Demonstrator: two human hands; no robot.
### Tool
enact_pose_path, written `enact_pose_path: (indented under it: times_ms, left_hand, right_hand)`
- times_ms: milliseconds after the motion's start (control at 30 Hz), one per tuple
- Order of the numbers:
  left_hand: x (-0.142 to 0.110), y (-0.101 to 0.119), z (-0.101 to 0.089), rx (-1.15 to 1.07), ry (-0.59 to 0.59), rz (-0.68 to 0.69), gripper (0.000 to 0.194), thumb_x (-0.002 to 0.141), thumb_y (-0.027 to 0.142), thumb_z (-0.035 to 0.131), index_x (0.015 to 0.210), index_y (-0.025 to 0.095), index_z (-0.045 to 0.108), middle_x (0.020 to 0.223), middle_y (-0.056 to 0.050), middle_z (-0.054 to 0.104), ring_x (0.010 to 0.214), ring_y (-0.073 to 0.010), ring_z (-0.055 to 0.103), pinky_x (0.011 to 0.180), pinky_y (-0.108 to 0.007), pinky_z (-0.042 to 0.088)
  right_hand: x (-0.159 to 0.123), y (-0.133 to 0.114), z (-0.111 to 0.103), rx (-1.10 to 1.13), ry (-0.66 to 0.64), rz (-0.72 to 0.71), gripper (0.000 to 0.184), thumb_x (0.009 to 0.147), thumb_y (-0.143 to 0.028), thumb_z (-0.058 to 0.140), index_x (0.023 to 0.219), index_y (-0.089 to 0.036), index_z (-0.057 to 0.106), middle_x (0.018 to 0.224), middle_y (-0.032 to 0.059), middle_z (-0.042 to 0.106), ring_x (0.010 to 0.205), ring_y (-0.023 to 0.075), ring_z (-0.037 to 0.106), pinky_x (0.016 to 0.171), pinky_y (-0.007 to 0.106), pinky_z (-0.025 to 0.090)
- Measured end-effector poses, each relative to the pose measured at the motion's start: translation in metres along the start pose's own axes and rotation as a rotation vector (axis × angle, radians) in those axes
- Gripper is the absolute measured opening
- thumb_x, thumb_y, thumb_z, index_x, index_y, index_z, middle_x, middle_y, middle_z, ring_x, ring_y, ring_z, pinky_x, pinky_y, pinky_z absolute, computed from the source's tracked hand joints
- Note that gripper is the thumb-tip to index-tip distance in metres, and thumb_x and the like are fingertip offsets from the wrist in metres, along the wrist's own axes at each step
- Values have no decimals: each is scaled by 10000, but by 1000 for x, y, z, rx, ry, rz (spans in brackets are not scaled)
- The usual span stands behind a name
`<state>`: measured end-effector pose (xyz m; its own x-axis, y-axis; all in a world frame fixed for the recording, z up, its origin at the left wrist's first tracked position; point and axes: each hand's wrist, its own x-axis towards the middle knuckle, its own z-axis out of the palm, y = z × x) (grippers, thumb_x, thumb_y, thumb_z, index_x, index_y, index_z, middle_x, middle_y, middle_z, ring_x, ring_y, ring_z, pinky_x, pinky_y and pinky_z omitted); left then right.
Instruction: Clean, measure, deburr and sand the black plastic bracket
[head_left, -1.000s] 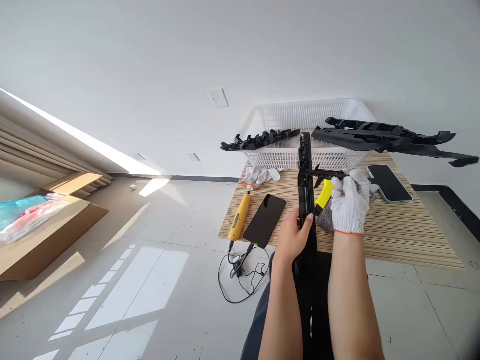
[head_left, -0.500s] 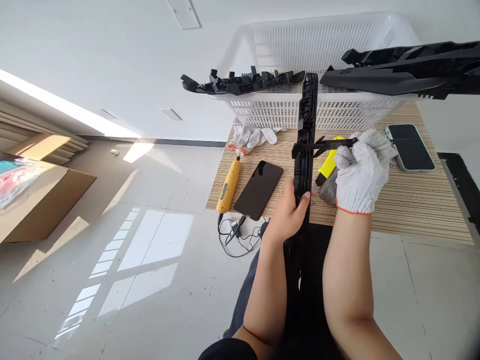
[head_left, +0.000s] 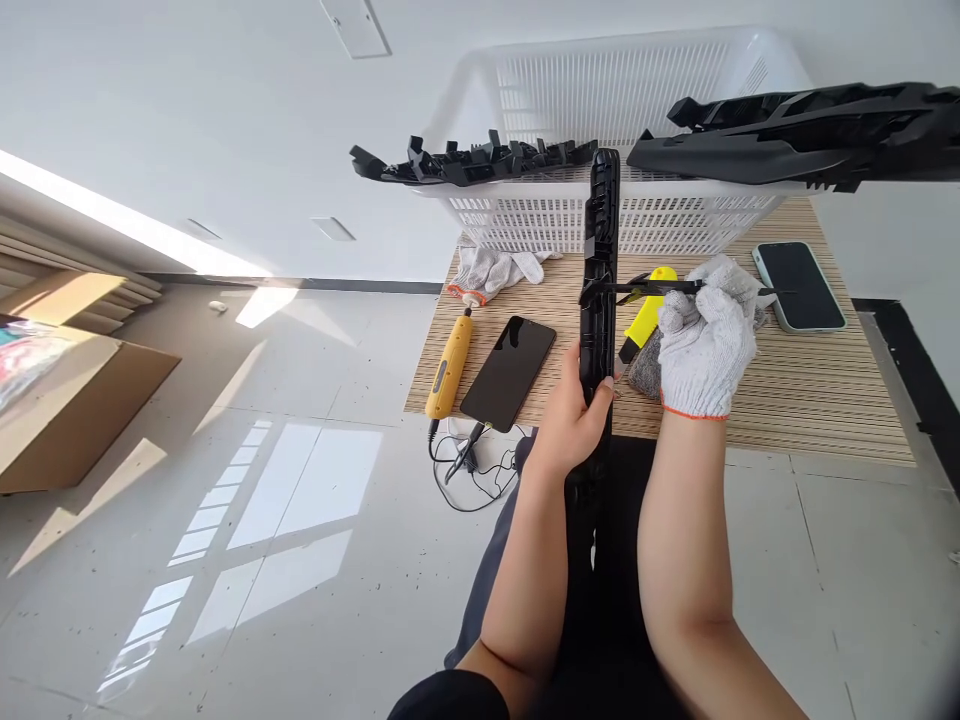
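Note:
A long black plastic part (head_left: 600, 230), ribbed along its length, stands nearly upright before me. My bare left hand (head_left: 581, 420) is wrapped round its lower section, thumb on the right side. From its middle a thin black side arm (head_left: 637, 287) reaches to the right. My right hand (head_left: 705, 340), in a white knit glove with an orange cuff, is closed on the arm's outer end. A slim dark tip shows beyond the gloved fingers; whether it belongs to the arm, I cannot tell. Behind the arm lie a yellow cutter knife (head_left: 649, 318) and a grey cloth (head_left: 643, 372).
A white plastic basket (head_left: 525, 215) stands at the back of the striped table (head_left: 810, 410), with black plastic parts (head_left: 750, 150) across its rim. A yellow corded rotary tool (head_left: 450, 368), a dark phone (head_left: 510, 372), another glove (head_left: 491, 272) and a second phone (head_left: 801, 285) lie around.
The whole view has shifted slightly, so things appear further left. My right hand stays on the side arm, its wrist turned a little, and a slim dark tip now shows beyond the glove.

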<state>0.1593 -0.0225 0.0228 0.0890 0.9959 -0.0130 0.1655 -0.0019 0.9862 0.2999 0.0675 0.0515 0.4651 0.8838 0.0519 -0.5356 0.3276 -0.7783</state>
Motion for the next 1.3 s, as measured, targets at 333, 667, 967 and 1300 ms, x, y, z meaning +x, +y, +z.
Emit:
enact_pose_path:
  times_ms: [333,667,967,1300]
  left_hand:
    - [2,-7,-1,-17,23,99,469,1070,398,538,1504,238,460,1375,-107,709,1244,-250,689,1068,-398,531]
    - [0,-3,-1,13,-6,88,531,1059,420,564,1558,253,491,1272,-72,757,1134,-241,720,977,-362,549]
    - [0,1,-1,90,-14,55,547,1052,398,564,1567,233,484,1121,-69,764,998,-252,721,867,-370,557]
    - [-1,-4,-3,64,-34,79,553,1058,441,559,1568,246,472,1266,-82,760,1105,-260,727,942,-391,573]
  right_hand:
    - [-3,-7,-2,202,-21,4,204,726,-105,649,894,-218,624,954,-46,700,736,82,699,598,181,592]
    - [0,-5,-2,228,31,-13,238,767,-62,637,943,-219,665,932,-58,698,747,55,694,604,153,566]
    - [-16,-14,7,-264,19,-351,194,869,-358,744,876,-164,733,1001,33,724,504,28,573,410,176,401]
    - [-14,-14,9,-171,63,-381,166,811,-310,773,828,-171,684,825,-4,709,512,70,608,456,221,462]
